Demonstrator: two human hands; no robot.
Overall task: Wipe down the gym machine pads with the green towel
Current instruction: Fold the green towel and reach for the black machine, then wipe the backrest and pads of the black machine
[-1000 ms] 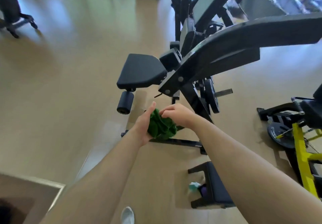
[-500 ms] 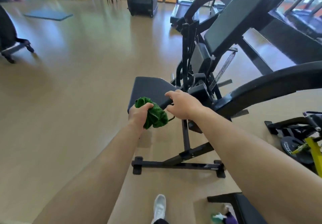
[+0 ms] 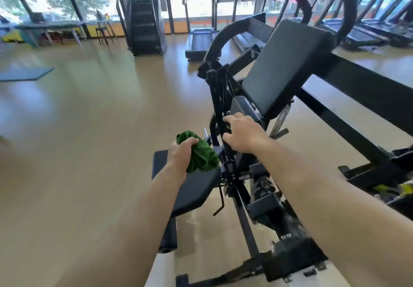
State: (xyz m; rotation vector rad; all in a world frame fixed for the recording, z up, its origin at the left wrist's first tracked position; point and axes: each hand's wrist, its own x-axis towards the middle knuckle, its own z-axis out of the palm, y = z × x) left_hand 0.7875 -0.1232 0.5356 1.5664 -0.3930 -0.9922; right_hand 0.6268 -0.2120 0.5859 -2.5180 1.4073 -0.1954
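A: What's the left hand [image 3: 181, 153] got?
B: The green towel [image 3: 202, 153], bunched up, fingers wrapped round it. It's over the far end of the black seat pad [image 3: 196, 188]; whether it touches, I can't tell.
A: And the right hand [image 3: 243, 133]?
B: Just to the right, fingers curled onto the machine frame [image 3: 218, 90], below the tilted back pad [image 3: 283, 67].

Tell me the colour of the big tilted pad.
The tilted pad is black; head view.
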